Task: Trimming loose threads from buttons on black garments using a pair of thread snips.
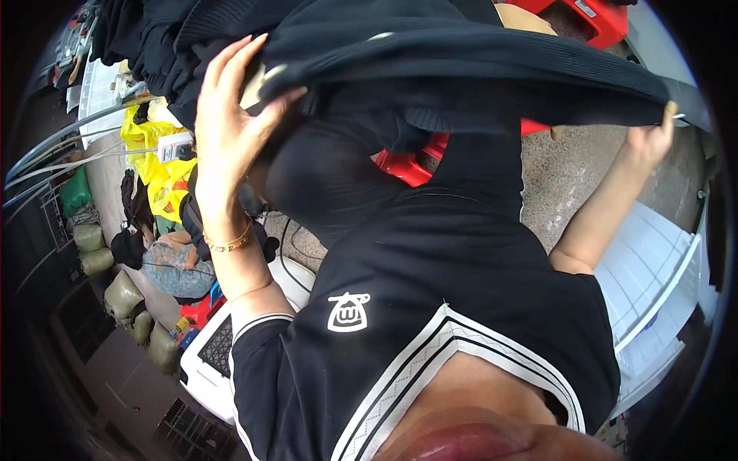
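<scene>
A dark navy knit garment [461,65] with ribbed bands is stretched across above my lap, its lower edge a little blurred. At its right end, my right hand [651,142] pinches the edge between thumb and fingers. My left hand [234,115], with a gold bracelet at the wrist, is at the garment's left end. Its fingers are stretched up and its thumb is spread away from them, next to the cloth. More dark knit cloth [165,54] is heaped beyond my left hand.
Red plastic stools [603,23] show at the far right and under the cloth. Yellow plastic bags [157,165] hang at the left beside pale cables. Stuffed sacks [123,298] and a seated person [177,265] are farther left. White panels [646,269] stand at the right.
</scene>
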Demonstrator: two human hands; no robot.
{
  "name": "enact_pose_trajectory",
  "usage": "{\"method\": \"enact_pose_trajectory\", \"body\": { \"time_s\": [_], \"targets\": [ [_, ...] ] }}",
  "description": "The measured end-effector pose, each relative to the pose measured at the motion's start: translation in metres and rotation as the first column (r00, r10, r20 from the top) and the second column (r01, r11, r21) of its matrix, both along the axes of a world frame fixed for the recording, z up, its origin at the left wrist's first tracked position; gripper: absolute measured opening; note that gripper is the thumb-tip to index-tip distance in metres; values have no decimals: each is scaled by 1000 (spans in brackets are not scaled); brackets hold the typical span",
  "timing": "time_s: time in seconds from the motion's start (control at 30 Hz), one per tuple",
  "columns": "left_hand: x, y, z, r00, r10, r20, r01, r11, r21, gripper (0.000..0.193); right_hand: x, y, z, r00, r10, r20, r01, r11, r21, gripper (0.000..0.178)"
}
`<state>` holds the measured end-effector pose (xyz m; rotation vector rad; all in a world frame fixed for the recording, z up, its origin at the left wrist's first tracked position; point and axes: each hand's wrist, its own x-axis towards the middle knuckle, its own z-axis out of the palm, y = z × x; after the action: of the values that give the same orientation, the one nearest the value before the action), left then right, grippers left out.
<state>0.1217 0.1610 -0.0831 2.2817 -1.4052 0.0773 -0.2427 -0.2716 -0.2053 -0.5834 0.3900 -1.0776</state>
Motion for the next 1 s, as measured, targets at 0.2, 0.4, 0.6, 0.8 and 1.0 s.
{"method": "enact_pose_trajectory", "body": {
  "time_s": [0.2, 0.4, 0.6, 0.8, 1.0],
  "targets": [
    [13, 10, -25, 828, -30, -561, 58, 998, 33, 32, 55, 74, -42, 416, -480, -772, -254, 754, -606, 40],
    [-23, -34, 32, 86, -470, -879, 21, 882, -470, 21, 153, 201, 55, 735, 163, -658, -662, 379, -647, 128],
    [-46, -77, 49, -7, -724, -690, -11, 690, -724, 20, 216, 228, 74, 867, -188, -462, -445, 127, -887, 72],
    [-25, -63, 57, 295, -765, -572, 48, 610, -791, 33, 194, 176, 100, 840, 173, -514, -521, 519, -677, 39],
    [3, -46, 47, 797, -518, -310, 390, 834, -389, 117, 150, 143, 134, 799, 601, -30, -510, 650, -563, 37]
  ]
}}
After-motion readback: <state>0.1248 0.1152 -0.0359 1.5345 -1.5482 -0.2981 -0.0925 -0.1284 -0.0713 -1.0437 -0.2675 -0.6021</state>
